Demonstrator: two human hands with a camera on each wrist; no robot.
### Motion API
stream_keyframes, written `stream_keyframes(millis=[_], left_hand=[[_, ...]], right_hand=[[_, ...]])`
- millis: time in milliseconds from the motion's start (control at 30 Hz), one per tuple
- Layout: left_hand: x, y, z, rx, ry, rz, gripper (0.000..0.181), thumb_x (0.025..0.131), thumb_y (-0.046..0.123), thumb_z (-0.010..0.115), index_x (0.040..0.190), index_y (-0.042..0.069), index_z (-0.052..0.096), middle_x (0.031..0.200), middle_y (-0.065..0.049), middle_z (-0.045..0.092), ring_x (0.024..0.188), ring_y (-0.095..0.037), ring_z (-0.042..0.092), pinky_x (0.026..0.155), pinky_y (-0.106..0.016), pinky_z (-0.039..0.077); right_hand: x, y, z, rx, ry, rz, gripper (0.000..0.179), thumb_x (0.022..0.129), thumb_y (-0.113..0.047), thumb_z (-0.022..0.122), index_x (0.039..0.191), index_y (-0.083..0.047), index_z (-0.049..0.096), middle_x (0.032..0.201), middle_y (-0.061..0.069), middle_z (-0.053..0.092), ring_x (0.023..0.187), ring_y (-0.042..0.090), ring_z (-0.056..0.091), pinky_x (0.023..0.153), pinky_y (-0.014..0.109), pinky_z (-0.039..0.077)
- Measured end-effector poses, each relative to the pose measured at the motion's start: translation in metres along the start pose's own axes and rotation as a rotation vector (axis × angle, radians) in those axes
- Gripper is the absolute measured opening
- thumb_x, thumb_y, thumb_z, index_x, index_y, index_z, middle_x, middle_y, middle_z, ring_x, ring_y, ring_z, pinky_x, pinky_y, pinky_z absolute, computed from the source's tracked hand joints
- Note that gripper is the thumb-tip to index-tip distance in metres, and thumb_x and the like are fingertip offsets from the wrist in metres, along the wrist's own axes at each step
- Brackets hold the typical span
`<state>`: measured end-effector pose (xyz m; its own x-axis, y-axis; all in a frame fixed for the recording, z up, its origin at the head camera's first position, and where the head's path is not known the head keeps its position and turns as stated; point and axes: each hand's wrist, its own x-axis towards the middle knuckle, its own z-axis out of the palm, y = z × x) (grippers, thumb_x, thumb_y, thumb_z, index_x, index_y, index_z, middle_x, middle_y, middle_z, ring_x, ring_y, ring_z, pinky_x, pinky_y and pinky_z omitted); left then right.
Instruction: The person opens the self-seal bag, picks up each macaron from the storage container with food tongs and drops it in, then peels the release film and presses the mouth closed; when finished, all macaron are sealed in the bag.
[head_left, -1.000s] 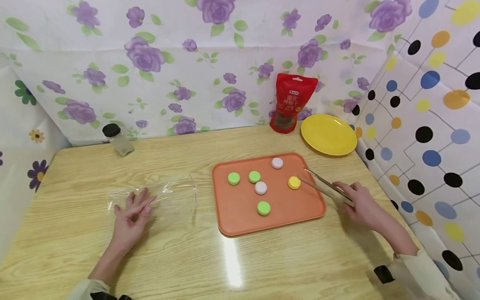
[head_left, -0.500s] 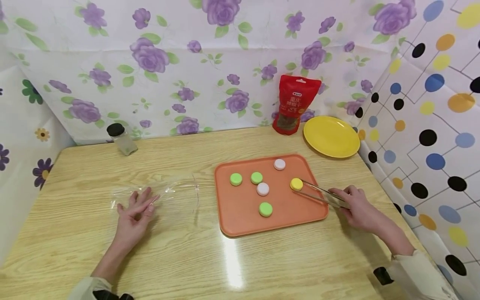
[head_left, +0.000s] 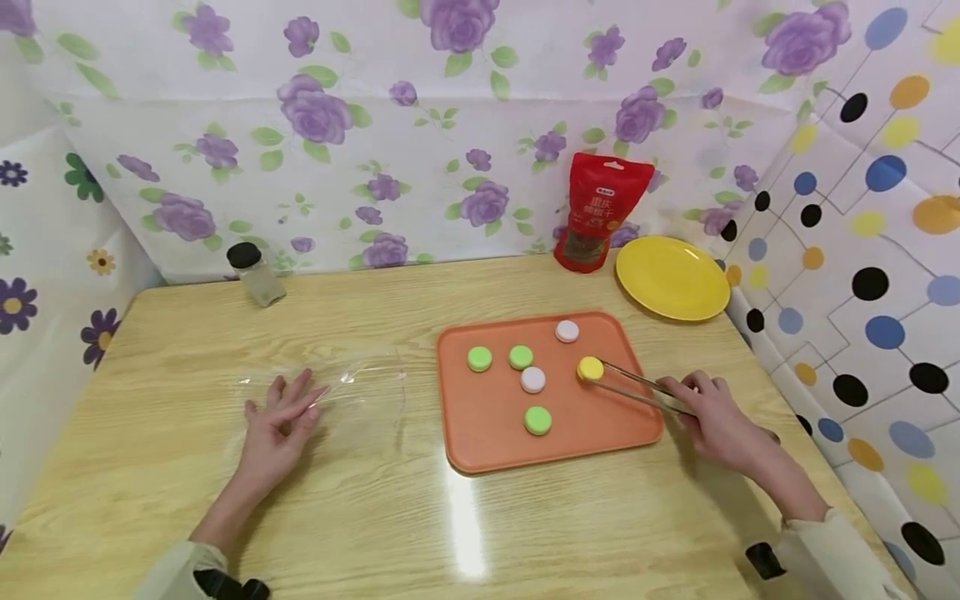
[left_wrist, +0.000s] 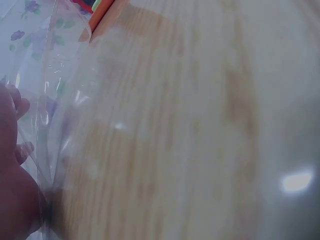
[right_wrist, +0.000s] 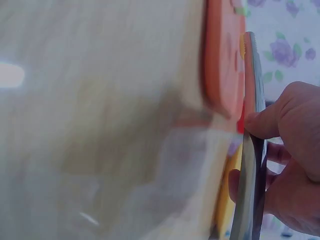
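Observation:
My left hand (head_left: pixel 277 433) holds a clear plastic bag (head_left: pixel 371 396) on the table, left of the tray; the bag's edge lies between its fingers and thumb. In my right hand (head_left: pixel 712 417) are metal tongs (right_wrist: pixel 258 90), gripped between thumb and fingers. The tong tips stand on either side of a yellow macaron (head_left: pixel 589 369), touching or very near it, at the right part of an orange tray (head_left: pixel 487 429). Green macarons (head_left: pixel 537 421) and pale pink macarons (head_left: pixel 533 380) lie elsewhere on that tray. Whether the yellow one is off the tray surface I cannot tell.
Behind the tray, a red pouch (head_left: pixel 603 200) stands against the flowered backdrop. A yellow plate (head_left: pixel 672 279) is at its right. A small jar with a black lid (head_left: pixel 260 279) stands at the back left. A dotted cloth wall (head_left: pixel 862 333) borders the right side.
The tongs came down from beyond the yellow macaron to both sides of it, and their tips drew closer together. The macaron shifted slightly left on the tray. My left hand stayed with the bag.

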<state>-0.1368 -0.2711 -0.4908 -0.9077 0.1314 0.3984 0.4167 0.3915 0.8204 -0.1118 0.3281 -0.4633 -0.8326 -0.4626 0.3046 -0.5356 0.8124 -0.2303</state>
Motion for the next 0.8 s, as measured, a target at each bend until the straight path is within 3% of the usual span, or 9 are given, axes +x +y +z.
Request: stream_keyframes(millis=[167,367,633,800], left_hand=[[0.001,0.002,-0.004,0.007,-0.006,0.001,0.028,0.09,-0.009,0.066,0.118,-0.008,0.068,0.146,-0.035,0.039,0.138,-0.066,0.008,0.097,-0.072,-0.024],[0.002,0.002,-0.005,0.051,-0.013,-0.002,0.028,0.092,-0.005,0.066,0.12,-0.004,0.069,0.147,-0.033,0.04,0.139,-0.065,0.007,0.097,-0.076,-0.02],[0.001,0.003,-0.007,0.05,-0.014,-0.001,0.027,0.092,-0.005,0.065,0.119,-0.005,0.069,0.147,-0.032,0.039,0.14,-0.064,0.006,0.096,-0.078,-0.019],[0.0,0.006,-0.007,0.034,-0.02,-0.014,0.029,0.092,-0.005,0.064,0.121,-0.003,0.068,0.149,-0.031,0.037,0.141,-0.062,0.004,0.096,-0.078,-0.02]], right_hand=[[0.028,-0.022,0.002,0.03,0.001,-0.074,0.059,0.074,0.018,0.074,0.128,0.0,0.062,0.099,0.013,0.051,0.079,0.029,0.041,0.065,0.039,0.036],[0.079,-0.068,0.01,0.063,-0.13,-0.097,0.056,0.081,0.016,0.069,0.132,-0.007,0.06,0.106,0.012,0.051,0.09,0.033,0.044,0.072,0.044,0.044],[0.152,-0.135,0.043,0.099,-0.229,-0.248,0.047,0.091,0.008,0.066,0.134,-0.01,0.059,0.106,0.01,0.049,0.092,0.029,0.043,0.07,0.038,0.046],[0.186,-0.168,0.063,0.045,-0.285,-0.316,0.05,0.088,0.008,0.067,0.134,-0.009,0.057,0.107,0.011,0.051,0.091,0.03,0.045,0.074,0.039,0.045]])
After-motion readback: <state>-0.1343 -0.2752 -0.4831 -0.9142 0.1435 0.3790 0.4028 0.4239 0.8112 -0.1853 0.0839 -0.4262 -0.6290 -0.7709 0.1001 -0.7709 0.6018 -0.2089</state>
